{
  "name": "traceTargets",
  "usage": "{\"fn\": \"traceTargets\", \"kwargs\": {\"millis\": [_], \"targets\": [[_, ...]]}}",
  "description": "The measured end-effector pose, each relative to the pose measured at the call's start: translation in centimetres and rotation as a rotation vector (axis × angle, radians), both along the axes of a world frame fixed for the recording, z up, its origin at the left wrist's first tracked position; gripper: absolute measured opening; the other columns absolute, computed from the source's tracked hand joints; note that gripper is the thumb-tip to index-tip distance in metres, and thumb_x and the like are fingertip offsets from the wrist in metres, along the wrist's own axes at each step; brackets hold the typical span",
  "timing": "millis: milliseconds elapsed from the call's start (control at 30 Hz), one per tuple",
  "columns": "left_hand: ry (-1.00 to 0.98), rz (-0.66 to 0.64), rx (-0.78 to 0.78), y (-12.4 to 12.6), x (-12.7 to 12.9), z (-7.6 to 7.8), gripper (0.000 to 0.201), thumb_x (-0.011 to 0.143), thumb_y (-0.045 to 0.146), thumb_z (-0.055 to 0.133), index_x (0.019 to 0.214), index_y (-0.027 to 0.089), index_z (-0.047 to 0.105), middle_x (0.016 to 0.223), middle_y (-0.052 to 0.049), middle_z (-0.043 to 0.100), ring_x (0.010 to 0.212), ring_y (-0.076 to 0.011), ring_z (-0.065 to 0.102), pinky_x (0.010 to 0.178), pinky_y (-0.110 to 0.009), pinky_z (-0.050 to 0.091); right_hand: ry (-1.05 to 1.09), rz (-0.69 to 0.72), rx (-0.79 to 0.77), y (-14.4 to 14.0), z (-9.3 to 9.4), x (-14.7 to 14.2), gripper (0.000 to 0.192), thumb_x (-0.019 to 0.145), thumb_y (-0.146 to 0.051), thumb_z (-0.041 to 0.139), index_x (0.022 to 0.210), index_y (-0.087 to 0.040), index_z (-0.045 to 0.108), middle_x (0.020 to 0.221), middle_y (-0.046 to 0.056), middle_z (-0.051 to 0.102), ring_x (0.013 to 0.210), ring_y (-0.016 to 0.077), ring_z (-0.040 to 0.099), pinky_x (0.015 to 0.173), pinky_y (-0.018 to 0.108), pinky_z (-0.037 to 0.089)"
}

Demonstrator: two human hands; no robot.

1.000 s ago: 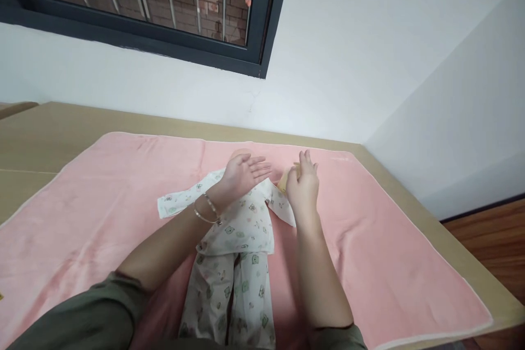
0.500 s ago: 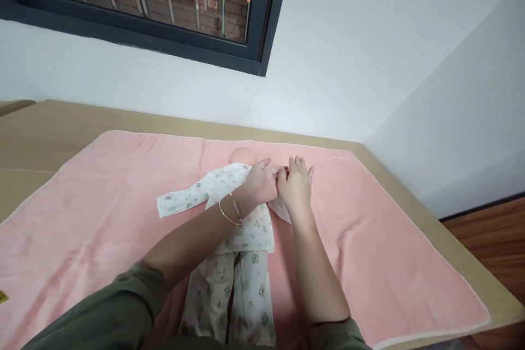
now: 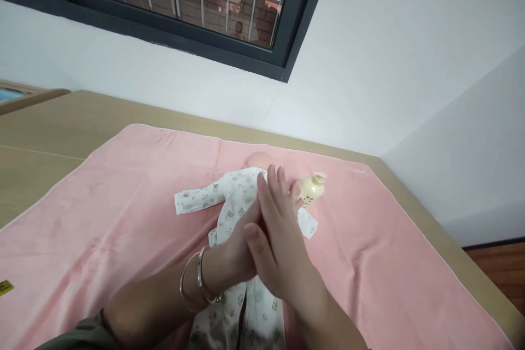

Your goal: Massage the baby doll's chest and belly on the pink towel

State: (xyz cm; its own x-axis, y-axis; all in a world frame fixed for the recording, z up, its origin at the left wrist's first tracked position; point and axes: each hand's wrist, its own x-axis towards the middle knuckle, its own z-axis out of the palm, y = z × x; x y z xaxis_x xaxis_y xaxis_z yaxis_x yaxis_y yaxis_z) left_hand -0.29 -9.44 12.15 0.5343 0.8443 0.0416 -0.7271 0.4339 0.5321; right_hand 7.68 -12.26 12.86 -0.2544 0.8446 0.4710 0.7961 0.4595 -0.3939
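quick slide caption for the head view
Both hands pressed together above a dressed baby doll on a pink towel, bottle beside.

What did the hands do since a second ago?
Both hands came back from near the doll's head and pressed palm to palm, right hand over left hand, above the doll. The small bottle now shows uncovered. Doll and pink towel stayed put.

doll's head [image 3: 257, 159] half hidden, legs cut off
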Motion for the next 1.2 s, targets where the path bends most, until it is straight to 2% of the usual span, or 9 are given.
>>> {"fn": "traceTargets", "kwargs": {"millis": [167,367,500,667,767,867,967,1067,1200], "targets": [[0.043,-0.123,-0.014,-0.4,-1.7,1.5,0.066,0.094,0.070,0.052,0.145,0.028,0.057,0.141,-0.008,0.067,0.149,-0.0304,0.045,0.125,-0.048,0.036,0.108,-0.009,0.066,0.9,0.9,-0.4,0.062,0.108,-0.045,0.036,0.166,-0.033,0.017,0.174,0.004,0.016,0.161,0.0387,-0.001,0.122,0.079,0.003],[0.034,-0.058,0.024,1.5,-2.7,2.0,0.075,0.094,0.078,0.038,0.148,0.030,0.054,0.154,-0.006,0.056,0.156,-0.0295,0.034,0.128,-0.048,0.030,0.169,0.105,-0.011,-1.3,0.0,-2.5,0.095,0.099,-0.050,0.058,0.167,-0.025,-0.002,0.175,0.007,0.003,0.159,0.0439,0.002,0.127,0.073,0.011],[0.067,-0.073,0.196,0.8,-2.7,0.9,0.074,0.094,0.079,0.037,0.153,0.036,0.049,0.160,-0.001,0.049,0.159,-0.0270,0.025,0.130,-0.047,0.027,0.220,0.096,-0.026,-1.8,-0.1,-1.8,0.087,0.102,-0.048,0.053,0.167,-0.031,-0.002,0.175,0.002,-0.005,0.160,0.0409,-0.001,0.127,0.072,0.012],[0.360,-0.100,0.486,-1.4,-3.3,-1.6,0.066,0.099,0.073,0.031,0.153,0.039,0.048,0.152,0.000,0.057,0.158,-0.0281,0.029,0.127,-0.048,0.036,0.285,0.071,0.132,-0.8,-0.3,0.1,0.068,0.106,-0.055,0.033,0.166,-0.039,0.005,0.175,-0.006,-0.007,0.159,0.0381,-0.008,0.125,0.074,0.003],[0.510,-0.001,0.646,-2.0,-4.0,-2.1,0.059,0.101,0.065,0.038,0.155,0.042,0.044,0.150,0.000,0.060,0.156,-0.0293,0.033,0.126,-0.048,0.039,0.312,0.081,0.147,-0.7,-0.5,0.5,0.063,0.106,-0.057,0.017,0.166,-0.038,0.013,0.175,-0.008,-0.001,0.159,0.0361,-0.007,0.127,0.071,0.008],[0.566,0.164,0.706,-1.7,-4.5,-1.5,0.064,0.099,0.064,0.046,0.159,0.044,0.034,0.158,0.003,0.051,0.159,-0.0303,0.026,0.129,-0.049,0.033,0.287,0.178,0.089,-1.0,-0.6,0.0,0.068,0.105,-0.057,0.019,0.167,-0.035,-0.001,0.175,-0.008,-0.009,0.159,0.0327,-0.011,0.130,0.065,0.010],[0.514,0.457,0.593,-0.6,-4.7,-0.3,0.063,0.101,0.064,0.042,0.160,0.043,0.033,0.168,0.008,0.036,0.162,-0.0272,0.010,0.134,-0.045,0.019,0.246,0.405,-0.012,-1.0,-0.9,-1.3,0.081,0.105,-0.055,0.030,0.162,-0.032,-0.023,0.173,-0.005,-0.018,0.160,0.0285,-0.008,0.131,0.058,0.015],[0.469,0.714,0.434,0.3,-4.6,0.4,0.059,0.100,0.062,0.047,0.153,0.039,0.047,0.168,0.007,0.036,0.162,-0.0283,0.003,0.134,-0.046,0.016,0.258,0.517,-0.066,-1.0,-1.5,-2.5,0.085,0.105,-0.052,0.032,0.160,-0.028,-0.028,0.173,0.001,-0.016,0.161,0.0267,0.000,0.131,0.054,0.020],[0.522,0.789,0.430,-0.2,-4.4,0.0,0.056,0.102,0.054,0.048,0.156,0.042,0.042,0.170,0.010,0.031,0.162,-0.0248,0.004,0.134,-0.043,0.014,0.275,0.498,-0.063,-1.0,-1.6,-2.0,0.076,0.107,-0.056,0.024,0.163,-0.031,-0.022,0.175,-0.002,-0.003,0.161,0.0237,0.005,0.131,0.050,0.024]]}}
